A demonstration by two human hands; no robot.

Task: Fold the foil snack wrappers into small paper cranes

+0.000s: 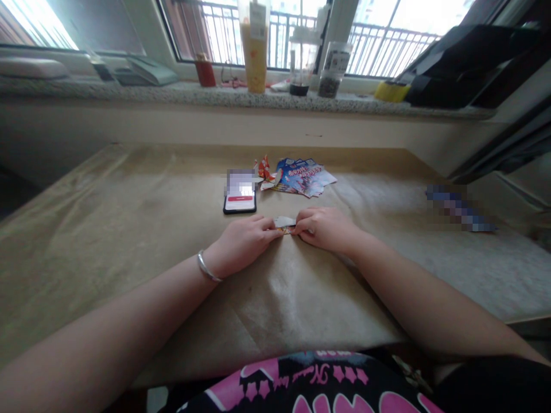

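Both of my hands rest on the table covered in brown paper (pixel 129 229), pinching a small folded piece of paper (pixel 284 222) between them. My left hand (pixel 241 241), with a silver bracelet on the wrist, grips its left end with closed fingers. My right hand (pixel 325 228) grips its right end, fingers curled. Most of the paper piece is hidden under my fingers; a white corner and a coloured edge show.
A phone (pixel 240 198) lies just beyond my hands. Behind it sit a small folded red paper figure (pixel 263 169) and a stack of blue printed leaflets (pixel 303 176). Cups, a tall orange drink (pixel 255 54) and a black bag (pixel 465 63) stand on the windowsill.
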